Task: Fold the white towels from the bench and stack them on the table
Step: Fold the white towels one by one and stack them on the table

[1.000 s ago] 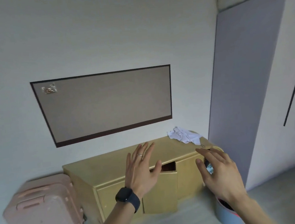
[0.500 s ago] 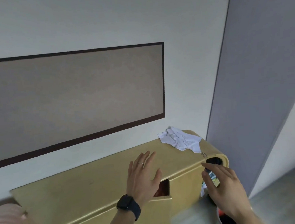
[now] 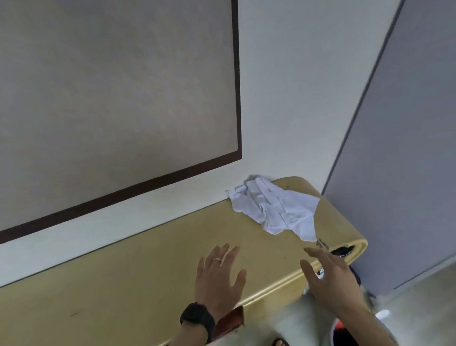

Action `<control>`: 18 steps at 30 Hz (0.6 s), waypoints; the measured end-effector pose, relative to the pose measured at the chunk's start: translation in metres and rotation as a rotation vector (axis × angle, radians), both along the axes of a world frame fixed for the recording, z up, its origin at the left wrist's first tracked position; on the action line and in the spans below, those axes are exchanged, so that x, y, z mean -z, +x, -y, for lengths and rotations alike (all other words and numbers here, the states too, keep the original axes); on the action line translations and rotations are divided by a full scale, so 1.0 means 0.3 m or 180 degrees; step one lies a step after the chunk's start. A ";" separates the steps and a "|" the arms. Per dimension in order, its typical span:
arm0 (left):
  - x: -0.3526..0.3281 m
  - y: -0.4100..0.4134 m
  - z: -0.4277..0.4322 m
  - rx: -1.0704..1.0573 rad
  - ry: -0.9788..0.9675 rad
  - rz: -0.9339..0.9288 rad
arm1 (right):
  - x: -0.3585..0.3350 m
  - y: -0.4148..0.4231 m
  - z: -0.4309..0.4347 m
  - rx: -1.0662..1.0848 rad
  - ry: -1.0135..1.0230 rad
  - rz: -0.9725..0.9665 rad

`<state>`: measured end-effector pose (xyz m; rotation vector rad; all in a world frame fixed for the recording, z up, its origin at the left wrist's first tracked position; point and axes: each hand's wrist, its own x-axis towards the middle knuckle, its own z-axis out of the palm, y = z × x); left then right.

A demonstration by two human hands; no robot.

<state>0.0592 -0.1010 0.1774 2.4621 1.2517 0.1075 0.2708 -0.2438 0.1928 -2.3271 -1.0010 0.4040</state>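
The crumpled white towels [image 3: 276, 210] lie at the far right end of the yellow desk [image 3: 121, 285], at about 1 o'clock from both hands, one corner drooping over the front edge. The left hand [image 3: 219, 280] and right hand [image 3: 329, 276] hover spread and empty. The cloth looks light, limp and thin; pinching 2 adjacent corners should let it hang flat.

No text, label, brand, number or sign is being shown legibly on anything in the view.
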 end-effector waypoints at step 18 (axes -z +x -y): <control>0.664 0.362 -0.313 -0.0680 -0.1178 -0.1072 | 0.619 0.530 -0.624 -0.0595 -0.1150 0.0100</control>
